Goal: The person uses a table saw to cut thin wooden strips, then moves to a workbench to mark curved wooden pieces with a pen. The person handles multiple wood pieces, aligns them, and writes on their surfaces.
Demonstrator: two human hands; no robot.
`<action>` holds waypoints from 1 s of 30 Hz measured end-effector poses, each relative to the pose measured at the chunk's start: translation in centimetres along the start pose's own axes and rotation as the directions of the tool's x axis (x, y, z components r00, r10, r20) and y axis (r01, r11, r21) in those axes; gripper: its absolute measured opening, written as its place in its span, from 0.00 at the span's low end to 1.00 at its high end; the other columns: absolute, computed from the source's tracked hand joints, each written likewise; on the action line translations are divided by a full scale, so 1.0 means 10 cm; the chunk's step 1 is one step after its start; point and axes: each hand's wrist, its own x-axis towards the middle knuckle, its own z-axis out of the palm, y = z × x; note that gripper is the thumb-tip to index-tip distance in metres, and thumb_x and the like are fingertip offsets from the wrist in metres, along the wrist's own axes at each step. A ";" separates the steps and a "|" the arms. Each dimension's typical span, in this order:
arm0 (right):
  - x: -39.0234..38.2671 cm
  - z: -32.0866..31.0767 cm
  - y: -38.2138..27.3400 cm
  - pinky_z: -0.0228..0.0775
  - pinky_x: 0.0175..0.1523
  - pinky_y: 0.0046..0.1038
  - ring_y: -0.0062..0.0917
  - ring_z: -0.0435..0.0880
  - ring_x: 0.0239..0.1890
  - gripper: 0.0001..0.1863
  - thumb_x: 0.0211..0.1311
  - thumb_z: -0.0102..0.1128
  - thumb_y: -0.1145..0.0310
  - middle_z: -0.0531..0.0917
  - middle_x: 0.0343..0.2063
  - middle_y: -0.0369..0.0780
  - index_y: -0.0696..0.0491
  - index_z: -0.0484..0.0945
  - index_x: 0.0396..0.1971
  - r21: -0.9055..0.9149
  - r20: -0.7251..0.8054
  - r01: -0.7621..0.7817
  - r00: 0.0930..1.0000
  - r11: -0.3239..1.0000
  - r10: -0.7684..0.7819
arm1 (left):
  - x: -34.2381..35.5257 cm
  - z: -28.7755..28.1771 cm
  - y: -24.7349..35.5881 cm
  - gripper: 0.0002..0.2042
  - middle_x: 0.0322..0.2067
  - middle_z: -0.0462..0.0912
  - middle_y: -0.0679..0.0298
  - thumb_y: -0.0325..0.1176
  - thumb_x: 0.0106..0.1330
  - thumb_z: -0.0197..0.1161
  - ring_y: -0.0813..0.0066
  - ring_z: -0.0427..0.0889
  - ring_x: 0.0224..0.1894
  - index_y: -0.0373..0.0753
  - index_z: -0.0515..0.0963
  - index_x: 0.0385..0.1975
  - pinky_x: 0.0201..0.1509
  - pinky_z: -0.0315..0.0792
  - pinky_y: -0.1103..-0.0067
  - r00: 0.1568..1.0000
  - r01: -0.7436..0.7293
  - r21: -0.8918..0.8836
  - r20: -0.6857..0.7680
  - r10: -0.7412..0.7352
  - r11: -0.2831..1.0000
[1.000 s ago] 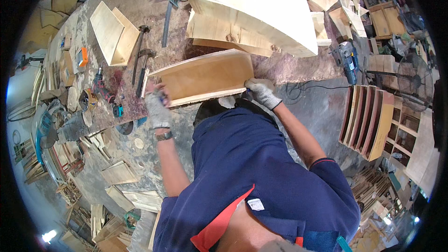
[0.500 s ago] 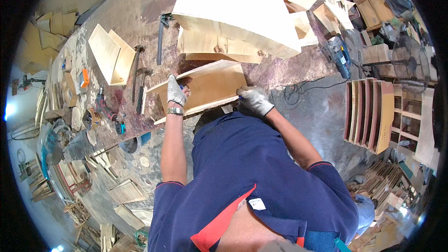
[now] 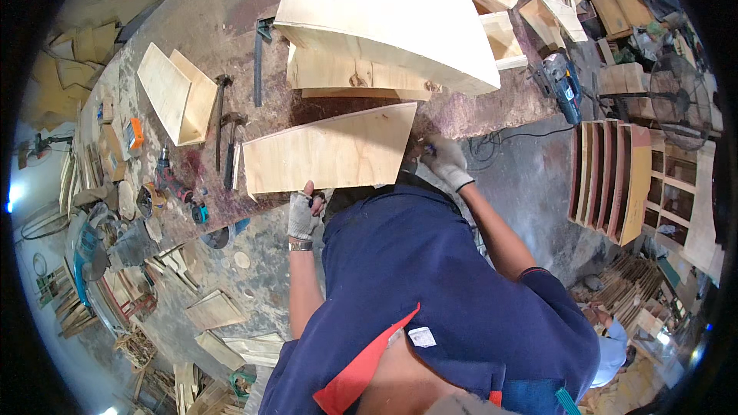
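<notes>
- In the head view, the left hand (image 3: pixel 303 214) wears a pale glove and is curled at the panel's lower edge, with its thumb up against the wood.
- The picture does not show whether that hand's fingers clamp the edge from behind.
- A watch (image 3: pixel 300 245) circles the left wrist.
- The right hand (image 3: pixel 446 160), also gloved, is just beside the panel's right end, its fingers partly bent; whether they touch or grip the wood, I cannot tell.
- The panel (image 3: pixel 327 150), pale and tapering toward its left end's upper corner, is at the counter's near edge, in front of the person's body, its broad face toward the camera.
- Beyond the panel on the counter (image 3: pixel 223 31) stands a large curved wooden piece (image 3: pixel 384 34).
- To the left lie two hammers (image 3: pixel 221 119), a dark bar (image 3: pixel 258 69) and an angled wooden piece (image 3: pixel 173 92).
- A red and black drill (image 3: pixel 173 183) lies farther left.
- A blue power tool (image 3: pixel 561 88) lies near the counter's right end.
- Upright boards (image 3: pixel 611 182) stand in a row at the right, with a fan (image 3: pixel 680 100) behind.
</notes>
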 end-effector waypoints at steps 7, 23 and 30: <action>0.28 -0.81 0.27 0.60 0.23 0.21 0.12 0.72 0.16 0.26 0.75 0.52 0.46 0.85 0.25 0.35 0.57 0.84 0.36 0.728 -0.283 -0.187 0.795 0.660 0.537 | -0.23 0.15 0.30 0.25 0.07 0.65 0.74 0.55 0.73 0.57 0.83 0.59 0.09 0.39 0.77 0.20 0.15 0.51 0.80 0.988 0.114 0.596 -0.152 -0.028 0.795; 1.40 -1.83 -0.43 0.80 0.46 0.26 0.23 0.86 0.40 0.20 0.66 0.65 0.60 0.85 0.41 0.39 0.58 0.77 0.50 0.935 0.086 -0.136 0.983 0.329 0.162 | 0.67 1.55 1.10 0.29 0.45 0.74 0.53 0.30 0.47 0.70 0.51 0.75 0.50 0.41 0.75 0.54 0.54 0.70 0.62 0.710 -0.471 0.758 0.629 0.317 -0.451; 0.77 -2.49 -0.57 0.81 0.35 0.25 0.22 0.86 0.32 0.10 0.64 0.63 0.72 0.86 0.35 0.42 0.62 0.80 0.42 0.918 -0.177 0.049 0.939 0.394 0.294 | 1.41 1.85 1.27 0.31 0.47 0.74 0.57 0.33 0.47 0.72 0.58 0.74 0.50 0.43 0.75 0.56 0.53 0.69 0.64 0.470 -0.512 0.533 0.830 0.300 -0.674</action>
